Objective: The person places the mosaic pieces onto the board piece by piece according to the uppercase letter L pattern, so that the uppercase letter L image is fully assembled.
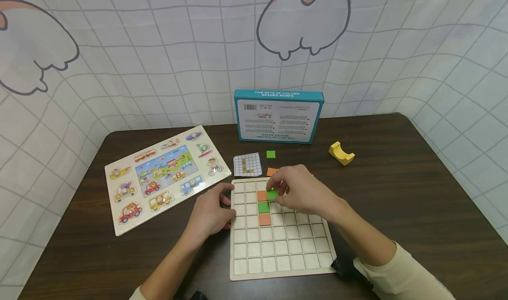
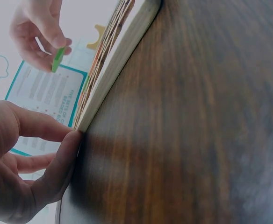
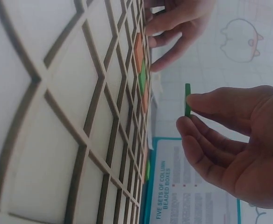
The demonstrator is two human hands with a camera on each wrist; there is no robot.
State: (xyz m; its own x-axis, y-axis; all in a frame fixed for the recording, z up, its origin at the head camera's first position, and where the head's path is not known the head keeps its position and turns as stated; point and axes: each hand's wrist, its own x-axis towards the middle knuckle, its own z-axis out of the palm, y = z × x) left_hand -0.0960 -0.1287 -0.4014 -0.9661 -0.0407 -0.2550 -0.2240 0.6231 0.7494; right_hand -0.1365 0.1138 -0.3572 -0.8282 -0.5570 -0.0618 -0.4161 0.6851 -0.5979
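Observation:
In the head view a pale wooden grid board (image 1: pixel 283 250) lies on the dark table. One column of it holds an orange tile (image 1: pixel 262 196), a green tile (image 1: pixel 263 207) and another orange tile (image 1: pixel 264 219). My right hand (image 1: pixel 303 192) pinches a loose green square tile (image 3: pixel 188 99) between thumb and fingertips, raised over the board; the right wrist view shows it edge-on. At the board's left side, my left hand (image 1: pixel 210 211) touches the edge with thumb and fingertips, its fingers loosely extended, as the left wrist view shows up close.
Behind the board lie a pattern card (image 1: pixel 247 164), a spare green tile (image 1: pixel 270 154) and a partly covered orange tile (image 1: pixel 271 171). A teal-edged box (image 1: pixel 279 119) stands at the back. A picture puzzle (image 1: pixel 162 176) is on the left, a yellow curved block (image 1: pixel 341 153) on the right.

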